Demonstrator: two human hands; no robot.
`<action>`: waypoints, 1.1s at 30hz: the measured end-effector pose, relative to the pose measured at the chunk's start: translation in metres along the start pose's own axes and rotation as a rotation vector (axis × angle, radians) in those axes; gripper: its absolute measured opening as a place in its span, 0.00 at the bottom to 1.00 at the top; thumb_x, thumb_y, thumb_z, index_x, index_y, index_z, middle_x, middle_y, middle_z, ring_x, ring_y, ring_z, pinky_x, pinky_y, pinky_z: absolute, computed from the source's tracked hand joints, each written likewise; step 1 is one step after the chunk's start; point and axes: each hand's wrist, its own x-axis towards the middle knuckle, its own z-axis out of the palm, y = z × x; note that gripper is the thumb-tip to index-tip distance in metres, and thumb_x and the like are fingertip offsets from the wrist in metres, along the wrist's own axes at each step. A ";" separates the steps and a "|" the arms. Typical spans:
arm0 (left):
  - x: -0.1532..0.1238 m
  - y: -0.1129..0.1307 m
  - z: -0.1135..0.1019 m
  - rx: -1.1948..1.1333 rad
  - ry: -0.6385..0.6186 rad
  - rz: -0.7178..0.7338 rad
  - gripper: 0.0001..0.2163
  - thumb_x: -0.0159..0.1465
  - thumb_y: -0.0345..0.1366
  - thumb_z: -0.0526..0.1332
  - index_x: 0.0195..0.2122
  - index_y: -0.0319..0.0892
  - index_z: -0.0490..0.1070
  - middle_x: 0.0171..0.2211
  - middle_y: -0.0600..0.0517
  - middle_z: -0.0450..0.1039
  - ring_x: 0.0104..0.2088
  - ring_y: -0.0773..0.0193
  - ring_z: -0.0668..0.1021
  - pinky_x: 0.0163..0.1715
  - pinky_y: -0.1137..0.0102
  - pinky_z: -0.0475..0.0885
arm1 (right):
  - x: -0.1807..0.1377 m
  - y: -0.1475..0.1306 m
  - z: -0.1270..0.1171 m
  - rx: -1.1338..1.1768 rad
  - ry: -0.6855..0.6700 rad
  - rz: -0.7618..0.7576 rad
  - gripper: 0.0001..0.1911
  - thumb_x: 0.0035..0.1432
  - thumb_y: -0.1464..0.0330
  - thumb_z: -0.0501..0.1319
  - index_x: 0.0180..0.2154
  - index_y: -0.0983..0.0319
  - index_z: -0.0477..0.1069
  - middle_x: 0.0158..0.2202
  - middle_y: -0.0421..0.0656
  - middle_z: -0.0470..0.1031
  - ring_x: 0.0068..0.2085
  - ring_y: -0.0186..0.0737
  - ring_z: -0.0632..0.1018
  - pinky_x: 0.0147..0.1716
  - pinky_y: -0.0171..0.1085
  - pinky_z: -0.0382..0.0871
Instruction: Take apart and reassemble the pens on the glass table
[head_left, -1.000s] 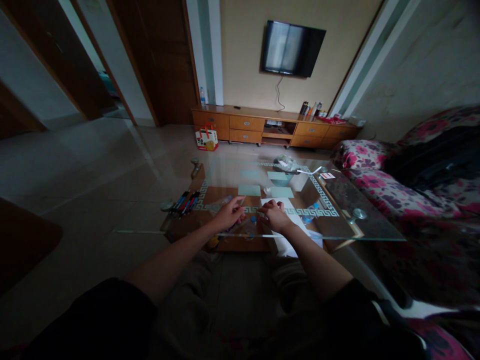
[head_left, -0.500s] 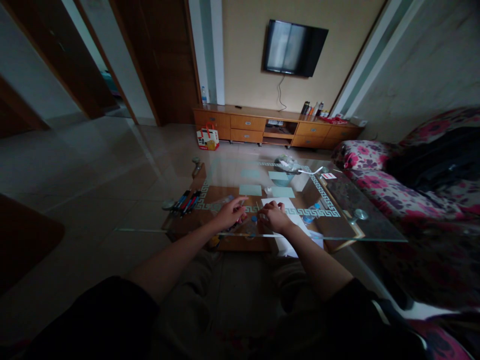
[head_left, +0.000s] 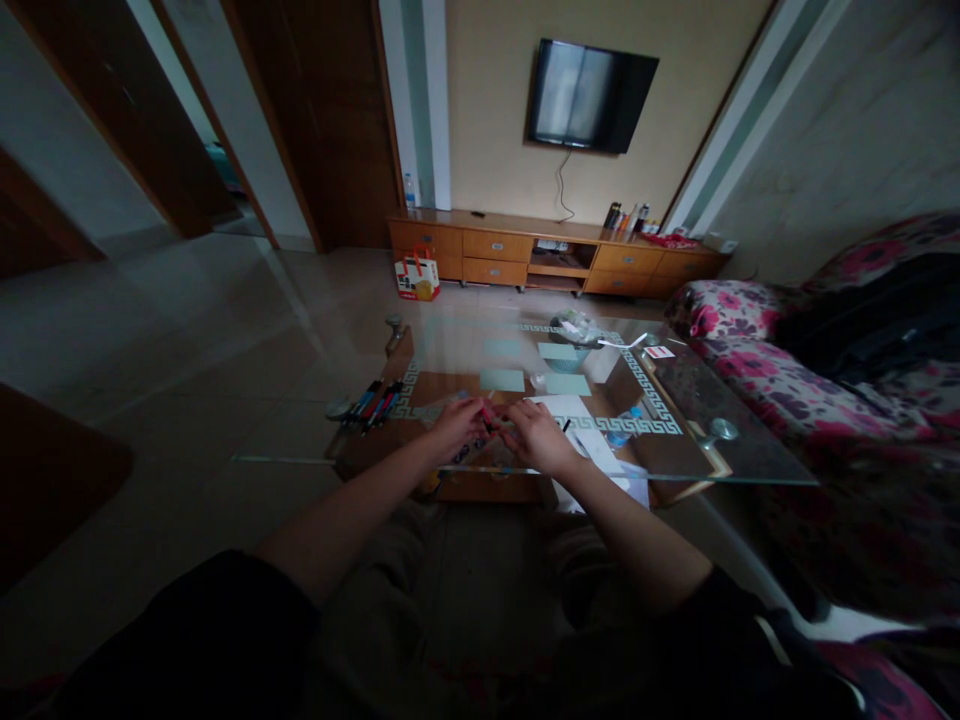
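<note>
My left hand [head_left: 457,426] is closed on a small red and black pen-like piece [head_left: 489,416] above the near edge of the glass table [head_left: 450,345]. Right beside it, my right hand [head_left: 541,438] has its fingers bent together at the same piece; what lies inside them is hidden. A short black stick [head_left: 566,426] shows past the right knuckles, over white paper [head_left: 592,440]; whether the hand holds it I cannot tell. Several blue, red and black pens [head_left: 373,405] lie in a row left of my left hand. Clear plastic packaging [head_left: 469,450] is partly visible beneath the hands.
Pale green cards [head_left: 501,380] and a crumpled plastic bag [head_left: 576,328] are further back. A blue-capped bottle [head_left: 621,430] shows right of the paper. Beyond stand a wooden TV cabinet [head_left: 495,245] and a carton bag [head_left: 417,278]; a flowered sofa [head_left: 739,310] is at right.
My hands have come together from a gap, the right one moving left to meet the left. The red and black piece now shows between them, and the black stick has appeared beside the right hand.
</note>
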 end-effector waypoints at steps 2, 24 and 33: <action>-0.001 0.000 0.004 -0.061 0.009 -0.062 0.09 0.63 0.39 0.63 0.39 0.38 0.73 0.33 0.45 0.79 0.30 0.62 0.81 0.30 0.69 0.76 | 0.000 -0.003 0.000 0.024 -0.001 -0.028 0.21 0.64 0.67 0.58 0.58 0.61 0.62 0.45 0.48 0.73 0.48 0.47 0.69 0.48 0.44 0.61; 0.002 -0.005 0.000 -0.014 0.045 -0.163 0.06 0.65 0.36 0.61 0.37 0.37 0.73 0.34 0.45 0.79 0.30 0.64 0.82 0.29 0.73 0.74 | -0.002 -0.007 -0.009 0.040 0.037 -0.014 0.16 0.69 0.63 0.51 0.51 0.62 0.71 0.41 0.49 0.73 0.45 0.46 0.70 0.47 0.42 0.62; 0.010 -0.011 -0.005 0.045 0.090 -0.010 0.05 0.59 0.28 0.66 0.36 0.36 0.72 0.36 0.44 0.79 0.33 0.63 0.82 0.34 0.71 0.76 | -0.003 -0.007 -0.012 0.004 0.041 0.020 0.16 0.69 0.63 0.51 0.50 0.62 0.72 0.41 0.49 0.74 0.46 0.46 0.71 0.48 0.41 0.62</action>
